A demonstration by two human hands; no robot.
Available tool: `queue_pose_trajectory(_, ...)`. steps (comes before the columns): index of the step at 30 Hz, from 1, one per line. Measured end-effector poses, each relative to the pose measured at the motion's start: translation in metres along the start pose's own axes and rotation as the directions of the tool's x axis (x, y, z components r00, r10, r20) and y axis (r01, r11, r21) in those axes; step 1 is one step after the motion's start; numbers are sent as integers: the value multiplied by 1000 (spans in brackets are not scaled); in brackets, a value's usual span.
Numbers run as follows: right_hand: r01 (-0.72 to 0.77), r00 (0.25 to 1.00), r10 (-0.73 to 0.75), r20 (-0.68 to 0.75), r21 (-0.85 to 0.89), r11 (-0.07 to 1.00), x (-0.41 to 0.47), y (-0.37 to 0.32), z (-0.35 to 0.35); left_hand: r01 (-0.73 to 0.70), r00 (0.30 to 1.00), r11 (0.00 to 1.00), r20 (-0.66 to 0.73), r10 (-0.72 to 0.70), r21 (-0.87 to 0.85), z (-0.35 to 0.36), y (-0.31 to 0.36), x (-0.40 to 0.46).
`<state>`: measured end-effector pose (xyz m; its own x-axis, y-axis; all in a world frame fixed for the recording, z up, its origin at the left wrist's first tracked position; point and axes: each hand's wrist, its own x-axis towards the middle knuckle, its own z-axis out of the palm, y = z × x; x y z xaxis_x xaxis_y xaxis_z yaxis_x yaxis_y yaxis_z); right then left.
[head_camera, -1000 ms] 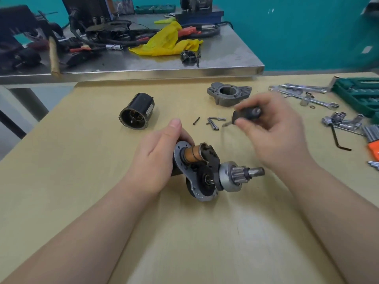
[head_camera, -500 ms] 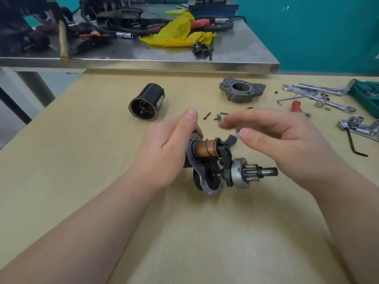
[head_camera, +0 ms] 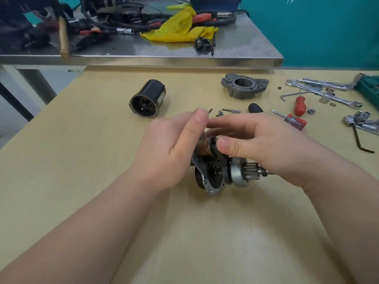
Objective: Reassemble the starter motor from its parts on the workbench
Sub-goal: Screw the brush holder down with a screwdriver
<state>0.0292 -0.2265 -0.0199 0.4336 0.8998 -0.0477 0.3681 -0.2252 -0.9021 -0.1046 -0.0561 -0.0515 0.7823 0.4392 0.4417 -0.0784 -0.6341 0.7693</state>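
The half-built starter assembly [head_camera: 213,173] lies on the wooden bench [head_camera: 102,181], its pinion gear [head_camera: 251,171] pointing right. My left hand [head_camera: 168,152] grips its rear end, which the palm hides. My right hand [head_camera: 256,144] reaches over from the right. Its thumb and fingers pinch the black lever at the top, by the copper-coloured spring [head_camera: 203,148]. The black motor housing [head_camera: 147,99] lies open-ended behind on the left. The grey nose housing [head_camera: 244,86] sits behind on the right. Several small bolts [head_camera: 227,110] lie just beyond my hands.
A black tool handle [head_camera: 255,108], red screwdrivers [head_camera: 300,104], wrenches [head_camera: 328,91], a socket driver [head_camera: 356,117] and a hex key [head_camera: 361,140] lie scattered at the right. A green tool case [head_camera: 369,87] sits at the right edge. A steel table [head_camera: 143,56] with cables and a yellow cloth [head_camera: 178,29] stands behind.
My right hand came down from above the bolts, where it held a black-handled tool, onto the top of the assembly. The black handle now lies on the bench.
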Motion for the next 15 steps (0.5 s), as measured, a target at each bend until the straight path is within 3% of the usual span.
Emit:
queue_pose_trajectory(6, -7, 994, 26, 105, -177, 984, 11, -12, 4, -28, 1000, 1000, 10, 28, 13, 0, -5, 0)
queue_pose_trajectory(10, -17, 992, 33, 125, -125, 992, 9, -6, -3, 56, 998, 995, 35, -53, -78, -3, -7, 4)
queue_pose_trajectory(15, -40, 983, 55, 176, -83, 996, 8, -3, -11, 37, 998, 998, 62, -34, -50, 1, -2, 3)
